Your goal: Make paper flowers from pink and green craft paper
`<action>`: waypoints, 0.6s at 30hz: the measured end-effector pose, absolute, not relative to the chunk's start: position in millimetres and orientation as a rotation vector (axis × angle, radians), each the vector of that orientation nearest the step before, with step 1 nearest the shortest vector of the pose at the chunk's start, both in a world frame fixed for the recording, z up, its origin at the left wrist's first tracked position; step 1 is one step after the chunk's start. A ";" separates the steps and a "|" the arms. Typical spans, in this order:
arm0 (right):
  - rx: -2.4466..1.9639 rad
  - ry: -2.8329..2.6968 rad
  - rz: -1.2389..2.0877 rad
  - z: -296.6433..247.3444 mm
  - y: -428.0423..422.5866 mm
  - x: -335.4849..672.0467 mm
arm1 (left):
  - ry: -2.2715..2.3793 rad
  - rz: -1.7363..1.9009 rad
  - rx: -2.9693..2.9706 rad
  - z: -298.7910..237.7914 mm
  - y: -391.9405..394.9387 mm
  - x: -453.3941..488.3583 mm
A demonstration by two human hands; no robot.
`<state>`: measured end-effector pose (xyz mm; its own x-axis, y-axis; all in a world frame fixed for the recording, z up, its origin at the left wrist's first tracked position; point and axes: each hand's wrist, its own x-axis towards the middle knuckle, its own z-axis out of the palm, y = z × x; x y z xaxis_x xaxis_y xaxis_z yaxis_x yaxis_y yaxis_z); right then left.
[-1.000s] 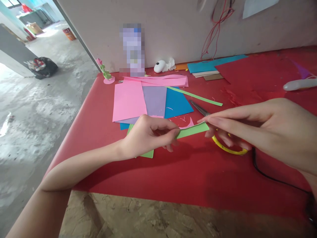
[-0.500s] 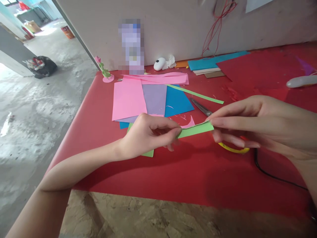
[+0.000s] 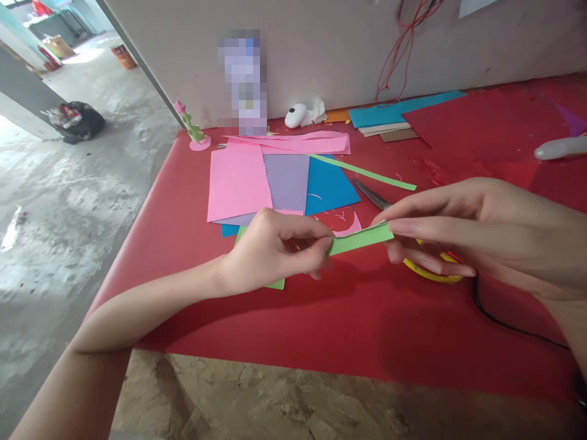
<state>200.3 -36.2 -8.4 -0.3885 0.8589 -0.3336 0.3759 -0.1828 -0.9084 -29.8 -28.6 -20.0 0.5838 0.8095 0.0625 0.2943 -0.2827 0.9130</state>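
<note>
Over the red tabletop (image 3: 298, 336) are the right hand (image 3: 477, 226) and the left hand (image 3: 279, 247); yellow-handled scissors (image 3: 439, 278) lie partly hidden behind the right one. Between the hands is a green paper strip (image 3: 364, 238), each end pinched by thumb and fingers. The step seems to be folding its long edge; the next move probably calls for pressing this crease evenly

Your narrow green paper strip (image 3: 361, 238) stretches from your left hand (image 3: 270, 253) to your right hand (image 3: 463, 226), its right end higher.
</note>
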 end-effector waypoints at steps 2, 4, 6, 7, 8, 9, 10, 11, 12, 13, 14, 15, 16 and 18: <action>-1.435 -1.684 1.529 -10.3 -38.1 197.5 | 0.894 0.653 1.829 -19.9 -28.7 -29.7; -1.452 -1.694 1.468 -10.7 -40.1 195.7 | 0.887 0.655 1.829 -19.5 -28.4 -29.3; -1.451 -1.699 1.440 -9.7 -41.8 194.9 | 0.884 0.661 1.846 -19.3 -28.0 -28.8; -1.454 -1.692 1.436 -8.8 -42.4 194.8 | 0.882 0.658 1.857 -19.3 -27.7 -28.7; -1.456 -1.680 1.436 -7.8 -42.7 194.9 | 0.882 0.657 1.868 -19.4 -27.6 -28.6; -1.453 -1.668 1.441 -7.0 -42.7 194.9 | 0.884 0.656 1.878 -19.6 -27.5 -28.7; -1.447 -1.653 1.452 -6.2 -42.5 195.1 | 0.882 0.654 1.889 -19.7 -27.4 -28.8; -1.439 -1.640 1.469 -5.7 -42.1 195.4 | 0.875 0.655 1.900 -19.9 -27.5 -28.9; -1.427 -1.630 1.495 -5.3 -41.5 195.7 | 0.865 0.659 1.912 -20.1 -27.6 -29.0; -1.415 -1.622 1.519 -5.1 -41.0 196.1 | 0.853 0.663 1.925 -20.2 -27.8 -29.0; -1.412 -1.613 1.542 -5.0 -40.5 196.6 | 0.843 0.666 1.940 -20.2 -28.0 -29.0; -1.416 -1.611 1.563 -4.9 -40.1 197.0 | 0.834 0.667 1.953 -20.2 -28.2 -28.9; -1.420 -1.619 1.577 -4.9 -39.7 197.2 | 0.833 0.669 1.966 -20.2 -28.4 -28.8; -1.426 -1.647 1.588 -5.1 -38.9 197.1 | 0.830 0.673 1.993 -20.1 -28.6 -28.8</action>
<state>197.1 -38.9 -5.1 -0.3699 0.8686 -0.3296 0.3608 -0.1926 -0.9125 -28.8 -28.6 -20.1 0.6345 0.7589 0.1462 0.3006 -0.4166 0.8580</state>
